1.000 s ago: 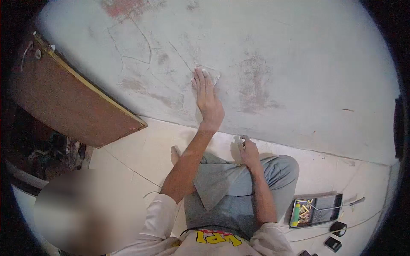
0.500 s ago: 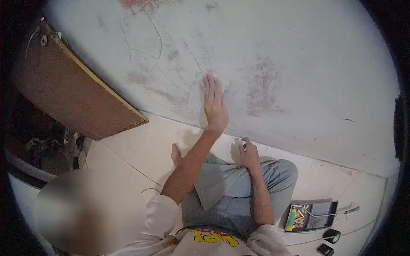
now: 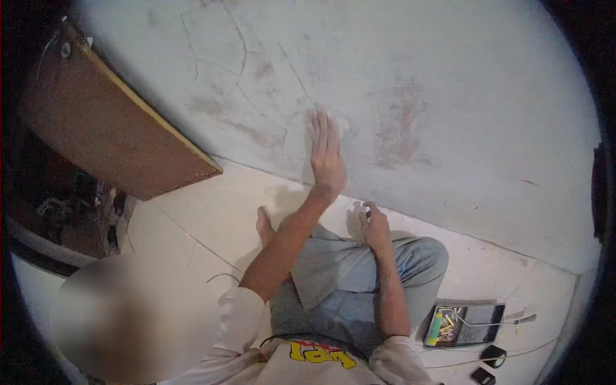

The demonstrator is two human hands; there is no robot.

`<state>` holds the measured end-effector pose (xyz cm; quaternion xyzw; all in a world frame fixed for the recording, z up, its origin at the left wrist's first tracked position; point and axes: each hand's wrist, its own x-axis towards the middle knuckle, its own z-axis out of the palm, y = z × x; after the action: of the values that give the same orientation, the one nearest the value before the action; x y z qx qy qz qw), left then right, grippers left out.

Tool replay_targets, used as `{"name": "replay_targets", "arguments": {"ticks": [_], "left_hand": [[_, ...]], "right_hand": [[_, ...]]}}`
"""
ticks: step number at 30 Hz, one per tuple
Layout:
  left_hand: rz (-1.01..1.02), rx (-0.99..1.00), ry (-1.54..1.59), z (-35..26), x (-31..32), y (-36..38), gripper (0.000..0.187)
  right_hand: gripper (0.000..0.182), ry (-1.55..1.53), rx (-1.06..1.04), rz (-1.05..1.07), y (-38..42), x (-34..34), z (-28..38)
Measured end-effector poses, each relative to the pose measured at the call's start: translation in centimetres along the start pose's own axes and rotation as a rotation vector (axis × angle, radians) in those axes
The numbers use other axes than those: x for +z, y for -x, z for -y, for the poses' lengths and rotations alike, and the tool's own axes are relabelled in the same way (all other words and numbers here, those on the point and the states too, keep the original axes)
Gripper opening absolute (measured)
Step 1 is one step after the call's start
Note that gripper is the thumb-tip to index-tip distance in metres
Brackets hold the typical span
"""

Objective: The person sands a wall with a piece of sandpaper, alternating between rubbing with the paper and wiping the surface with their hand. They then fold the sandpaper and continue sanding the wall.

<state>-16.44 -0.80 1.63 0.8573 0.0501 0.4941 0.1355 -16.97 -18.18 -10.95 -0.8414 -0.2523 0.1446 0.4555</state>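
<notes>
Wall point(image 3: 487, 115), pale and scuffed, fills the upper view; thin crack-like lines run over its left part, reddish-brown smudges on both sides of the left hand point(image 3: 328, 154).

Pose: left arm point(image 3: 289, 240) reaches forward from the body, elbow bent, forearm angled up and to the right. Left hand set low on the wall, fingers pointing up it. Right arm point(image 3: 391, 289) lies over the grey trousers point(image 3: 340, 282), wrist near the bent knee, hand just short of the wall's foot.

Hands: left one open and flat, fingers long and close together, laid against the wall. A pale patch point(image 3: 343, 123) shows beside the fingers, too blurred to say if it is a held piece. Right hand point(image 3: 377, 228) half curled, thumb and fingers drawn near each other; something small and dark point(image 3: 368, 210) shows at the fingertips, cannot tell what.

Counts: two hands, one bare foot point(image 3: 264, 224) on the tile floor point(image 3: 192, 218). One brown board point(image 3: 122, 122) slants at left, its corner near the wall's foot. One black tray point(image 3: 478, 339) at right, with one bent-wire handle point(image 3: 523, 319) across it, one green-and-yellow piece point(image 3: 435, 328) inside, and several small yellowish bits point(image 3: 447, 326), too small to count. Two dark items near the tray: one rounded point(image 3: 493, 357), one boxy point(image 3: 482, 376).
</notes>
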Motion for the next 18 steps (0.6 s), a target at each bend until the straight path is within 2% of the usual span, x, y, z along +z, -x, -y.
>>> {"name": "replay_targets", "arguments": {"ticks": [2, 4, 8, 10, 13, 18], "left_hand": [[0.050, 0.040, -0.018, 1.3, 1.4, 4.5, 0.059], [0.179, -0.004, 0.045, 1.0, 1.6, 7.1, 0.060], [0.059, -0.022, 0.038, -0.8, 1.0, 2.8, 0.061], [-0.062, 0.050, 0.049, -0.7, 0.5, -0.4, 0.061], [-0.080, 0.048, 0.038, -1.6, -1.0, -3.2, 0.061], [0.070, 0.026, 0.045, 0.9, 0.9, 3.9, 0.058]], "right_hand": [[0.029, 0.025, -0.003, -0.010, -0.3, 0.4, -0.8], [0.034, 0.071, -0.033, -0.017, -0.1, 0.4, -0.7], [0.030, 0.040, -0.030, -0.008, 0.0, 0.4, -0.9], [0.031, 0.040, -0.034, 0.002, 0.3, -0.1, 0.1], [0.032, 0.036, -0.057, -0.029, 0.0, 0.4, -0.7], [0.031, 0.063, -0.067, -0.047, -0.1, 0.6, -0.9]]}}
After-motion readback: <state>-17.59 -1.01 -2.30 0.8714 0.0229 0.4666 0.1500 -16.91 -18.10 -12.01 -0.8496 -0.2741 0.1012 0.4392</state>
